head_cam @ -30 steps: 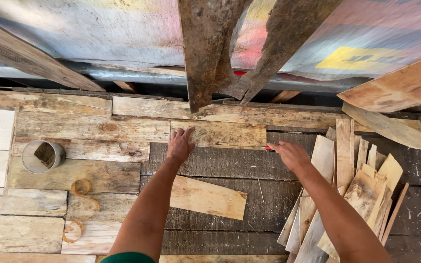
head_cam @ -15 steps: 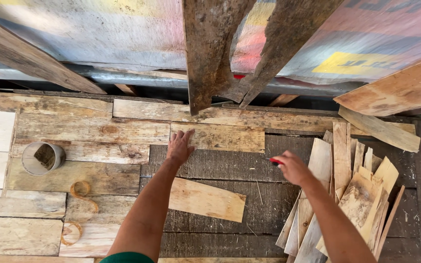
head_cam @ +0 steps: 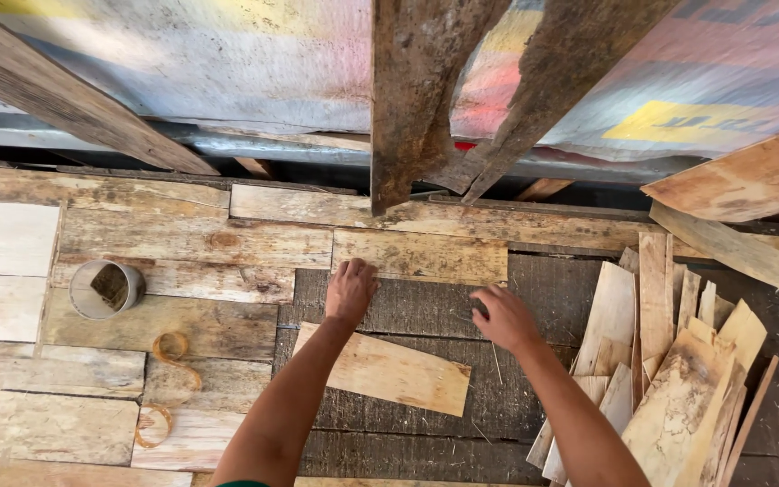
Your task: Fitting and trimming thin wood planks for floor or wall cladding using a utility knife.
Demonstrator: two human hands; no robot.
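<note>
Short pale board (head_cam: 418,255) lying flat among the weathered planks of the desk (head_cam: 182,239), just below the hanging posts. Left hand (head_cam: 351,290) pressed down at its lower left corner, grip released, fingers spread flat, touching wood and holding nothing. Right hand (head_cam: 503,317) just under the board's lower right edge on the dark plank, grip curled in; clenched on something small or on nothing, cannot tell. Loose thin sheet (head_cam: 389,372) lying slantwise between the 2 forearms, untouched. Grey cup (head_cam: 105,289) well off to the left, heap of offcuts (head_cam: 678,361) to the right.

Looks like the lining-up step: seating that board against its neighbours. Next move likely calling for steady downward pressure from the left and a careful, short reach from the right along the lower edge, without nudging the board off line.
</note>
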